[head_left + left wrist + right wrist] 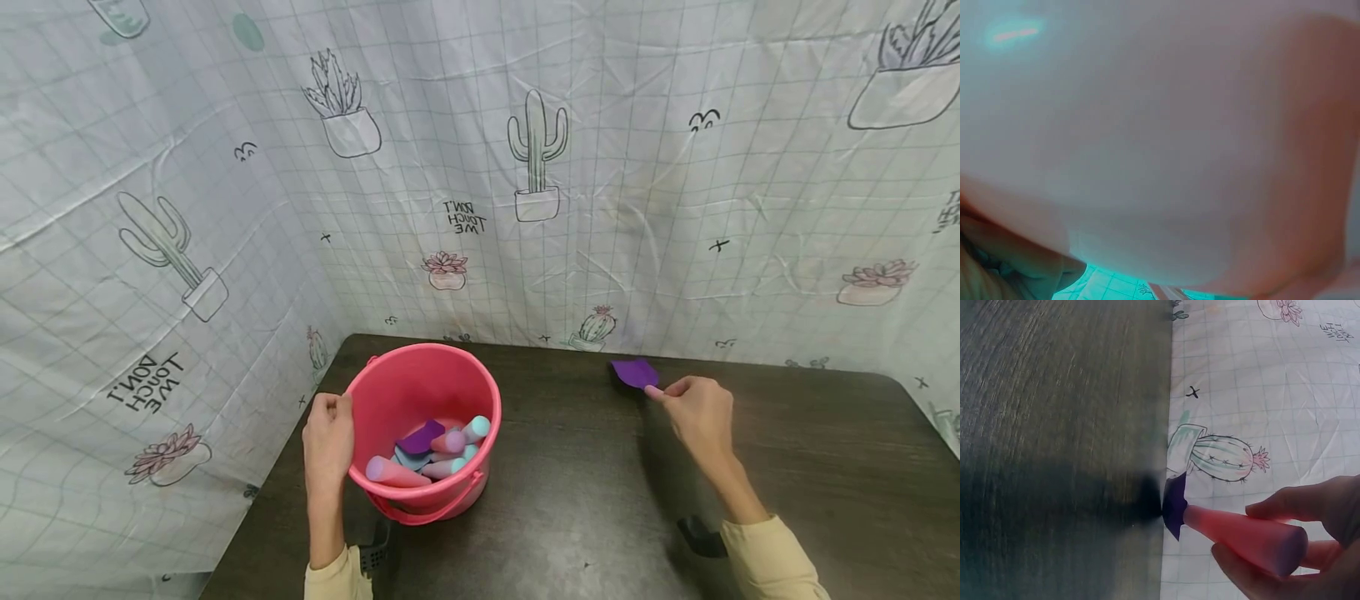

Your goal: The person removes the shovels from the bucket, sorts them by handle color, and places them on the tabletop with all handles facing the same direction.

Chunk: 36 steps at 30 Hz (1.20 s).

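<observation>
On the table's left side a pink bucket (420,379) leans toward me, its handle hanging at the front. My left hand (327,437) grips the bucket's left rim. Inside lie several toy tools (401,473) with pink or pale handles and purple and grey-blue blades. Toward the back, right of the bucket, my right hand (697,412) pinches a small toy shovel (1241,540) by its tapered pink handle. Its purple blade (635,373) points away, low over the tabletop. In the left wrist view the blurred bucket wall fills most of the picture, with fingers (1029,262) at lower left.
The dark wooden table (570,467) has rounded back corners. Behind it and along the left hangs a white grid curtain (622,167) printed with cacti. Black wrist mounts (701,537) show at both forearms.
</observation>
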Motion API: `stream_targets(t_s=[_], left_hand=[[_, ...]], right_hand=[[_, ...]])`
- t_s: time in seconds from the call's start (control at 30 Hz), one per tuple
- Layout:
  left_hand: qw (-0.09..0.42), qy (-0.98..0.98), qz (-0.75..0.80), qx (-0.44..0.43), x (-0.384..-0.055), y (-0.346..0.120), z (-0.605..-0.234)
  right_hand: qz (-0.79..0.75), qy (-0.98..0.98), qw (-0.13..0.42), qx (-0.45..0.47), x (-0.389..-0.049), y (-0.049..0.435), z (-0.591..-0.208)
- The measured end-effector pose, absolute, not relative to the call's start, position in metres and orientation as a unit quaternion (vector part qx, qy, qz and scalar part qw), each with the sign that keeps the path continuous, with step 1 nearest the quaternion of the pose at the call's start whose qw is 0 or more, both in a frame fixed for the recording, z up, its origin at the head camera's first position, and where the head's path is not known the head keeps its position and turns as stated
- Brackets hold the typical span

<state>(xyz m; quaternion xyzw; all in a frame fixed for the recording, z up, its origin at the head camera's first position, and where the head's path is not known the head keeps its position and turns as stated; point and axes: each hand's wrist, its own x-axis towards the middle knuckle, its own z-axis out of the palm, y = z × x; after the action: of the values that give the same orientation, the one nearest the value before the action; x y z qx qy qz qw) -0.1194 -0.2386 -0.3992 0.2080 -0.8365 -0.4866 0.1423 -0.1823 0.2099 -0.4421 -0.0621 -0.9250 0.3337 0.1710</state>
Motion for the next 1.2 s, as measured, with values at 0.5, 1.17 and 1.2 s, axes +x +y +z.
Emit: stream_targets(t_s=[0.5, 1.17, 1.2], left_hand=[[0.142, -0.840, -0.480, 0.209, -0.113, -0.239, -0.402], [0.142, -0.842, -0.478, 0.205, -0.111, -0.240, -0.402], [0.141, -0.842, -0.478, 0.205, -0.111, -0.239, -0.402]], right_hand=[[0.371, -0.926, 0.020, -0.064, -0.182, 0.218, -0.451], [0.377, -0.925, -0.018, -0.037, -0.187, 0.219, -0.468], [0.377, -0.925, -0.020, -0.037, -0.188, 0.218, -0.469]])
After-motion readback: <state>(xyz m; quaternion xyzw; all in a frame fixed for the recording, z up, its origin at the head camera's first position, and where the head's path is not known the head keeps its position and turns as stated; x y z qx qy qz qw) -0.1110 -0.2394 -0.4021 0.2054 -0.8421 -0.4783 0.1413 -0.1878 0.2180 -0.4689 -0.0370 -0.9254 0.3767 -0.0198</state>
